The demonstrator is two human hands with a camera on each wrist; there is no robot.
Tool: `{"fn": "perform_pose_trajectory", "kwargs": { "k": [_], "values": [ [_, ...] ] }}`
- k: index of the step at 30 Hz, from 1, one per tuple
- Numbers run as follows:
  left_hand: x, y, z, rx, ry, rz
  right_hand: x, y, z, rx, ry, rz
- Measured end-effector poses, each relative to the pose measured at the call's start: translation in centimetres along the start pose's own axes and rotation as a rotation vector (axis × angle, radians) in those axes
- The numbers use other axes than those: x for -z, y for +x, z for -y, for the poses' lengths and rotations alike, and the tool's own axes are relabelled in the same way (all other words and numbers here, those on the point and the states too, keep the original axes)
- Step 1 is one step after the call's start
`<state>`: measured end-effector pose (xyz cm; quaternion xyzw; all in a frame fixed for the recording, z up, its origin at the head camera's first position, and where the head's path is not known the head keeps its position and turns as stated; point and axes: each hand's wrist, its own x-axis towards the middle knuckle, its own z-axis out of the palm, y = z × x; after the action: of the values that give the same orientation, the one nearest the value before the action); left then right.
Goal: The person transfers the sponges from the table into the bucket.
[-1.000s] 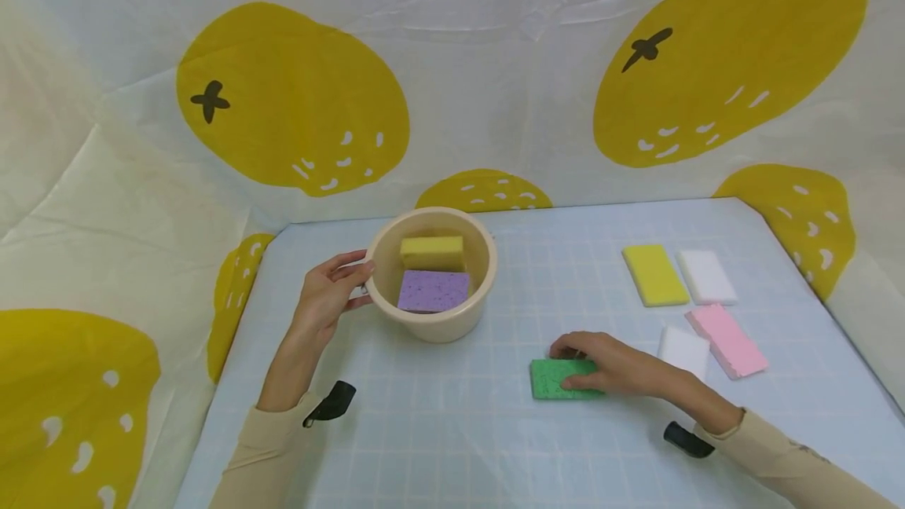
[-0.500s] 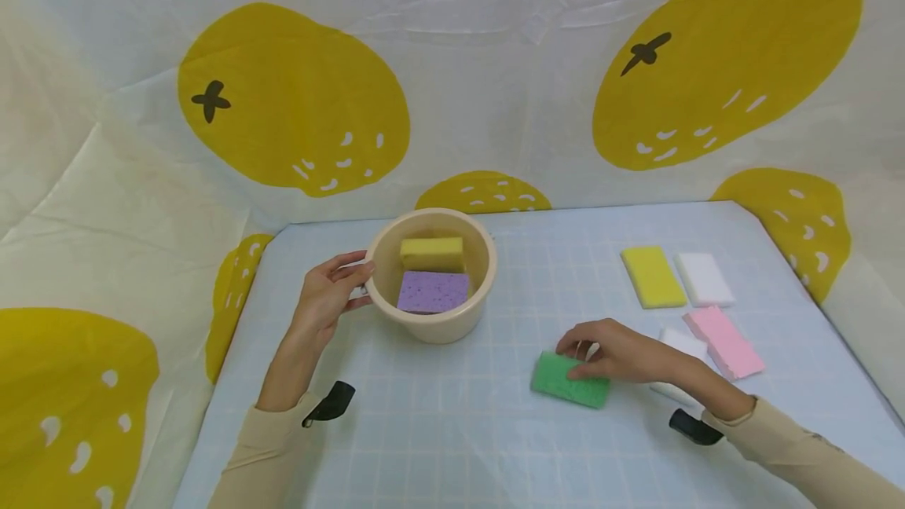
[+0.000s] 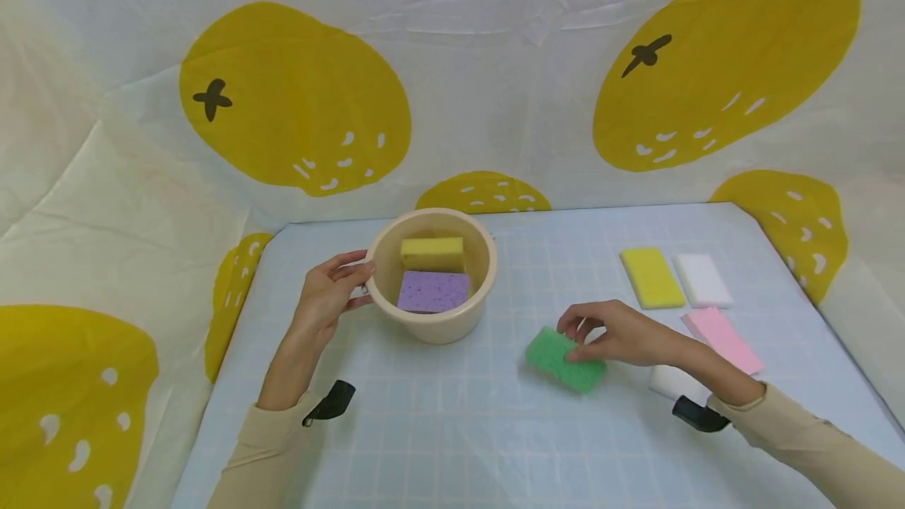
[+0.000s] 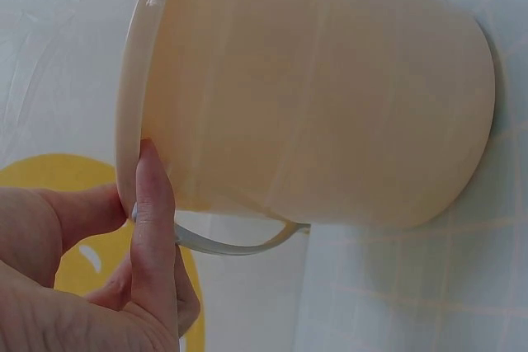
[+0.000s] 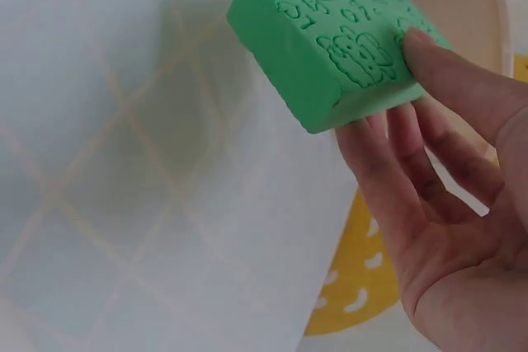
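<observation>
My left hand [image 3: 325, 297] pinches the left rim of a beige bucket [image 3: 441, 328] between thumb and fingers. In the left wrist view, its thin curved handle [image 4: 235, 246] hangs by my fingers. Inside the bucket a yellow sponge [image 3: 433, 254] stands behind a purple speckled sponge [image 3: 434, 291]. To the bucket's right, my right hand [image 3: 615, 332] holds a green sponge [image 3: 562, 360] by one long edge, thumb on its face. The sponge is tilted and raised off the table, its shadow beneath it. Pressed line drawings mark its face [image 5: 355, 47] in the right wrist view.
On the right side of the table [image 3: 438, 430] lie a flat yellow sponge [image 3: 652, 278], a white one [image 3: 703, 281] and a pink one [image 3: 723, 338]. Another white sponge [image 3: 672, 383] is partly hidden by my right forearm. A fruit-printed curtain [image 3: 495, 85] hangs behind the table.
The green sponge has gone from flat on the table to tilted and lifted in my right hand, which has risen. My left hand and the bucket stay in place.
</observation>
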<state>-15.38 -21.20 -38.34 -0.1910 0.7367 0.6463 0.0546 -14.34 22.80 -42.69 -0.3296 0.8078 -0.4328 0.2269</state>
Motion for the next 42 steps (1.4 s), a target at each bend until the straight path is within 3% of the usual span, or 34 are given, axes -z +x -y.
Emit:
{"fn": "perform_pose_trajectory", "kwargs": {
  "k": [12, 42],
  "values": [
    [0.1, 0.1, 0.1, -0.01, -0.014, 0.013, 1.5, 0.7, 1.4, -0.025, 0.001, -0.02],
    [0.1, 0.1, 0.2, -0.013, -0.013, 0.005, 5.7, 4.3, 5.9, 0.043, -0.013, -0.099]
  ]
}}
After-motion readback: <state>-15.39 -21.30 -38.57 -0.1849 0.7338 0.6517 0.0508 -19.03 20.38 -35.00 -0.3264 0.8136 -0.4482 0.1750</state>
